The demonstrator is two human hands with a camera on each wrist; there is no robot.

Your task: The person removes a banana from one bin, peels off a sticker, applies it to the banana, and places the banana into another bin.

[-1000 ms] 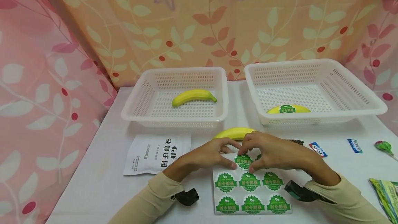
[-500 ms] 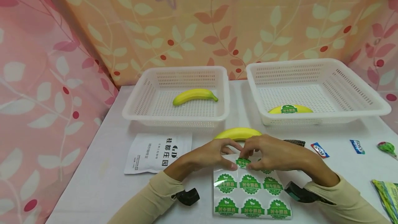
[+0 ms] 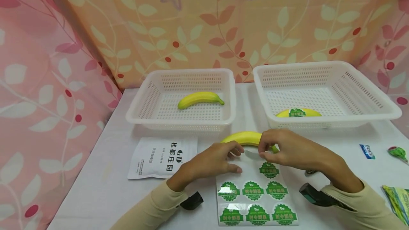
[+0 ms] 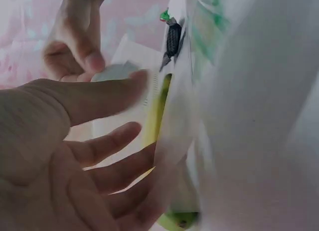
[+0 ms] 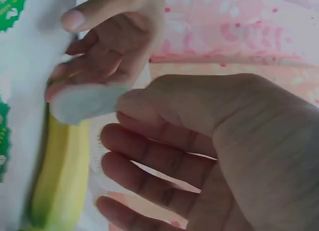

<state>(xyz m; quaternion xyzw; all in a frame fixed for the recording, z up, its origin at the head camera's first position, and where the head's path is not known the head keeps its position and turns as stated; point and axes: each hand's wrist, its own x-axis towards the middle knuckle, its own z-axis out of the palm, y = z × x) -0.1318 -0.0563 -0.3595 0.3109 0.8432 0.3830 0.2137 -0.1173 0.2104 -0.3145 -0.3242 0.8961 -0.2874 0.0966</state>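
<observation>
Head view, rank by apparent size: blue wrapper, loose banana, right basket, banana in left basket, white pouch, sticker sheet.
1. Right basket
2. Sticker sheet
3. White pouch
4. Loose banana and banana in left basket: unranked, loose one is nearer and partly hidden
5. Blue wrapper

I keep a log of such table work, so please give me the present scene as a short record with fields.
Right hand: pinches a sticker, its pale side showing
Left hand: at the far left part of the sticker sheet, thumb apart from fingers; contact unclear
Sheet count: seven green stickers visible, one in the far row
Left basket: one plain banana
Right basket: one stickered banana
Table: third banana, partly behind the right hand; white pouch; green lollipop
</observation>
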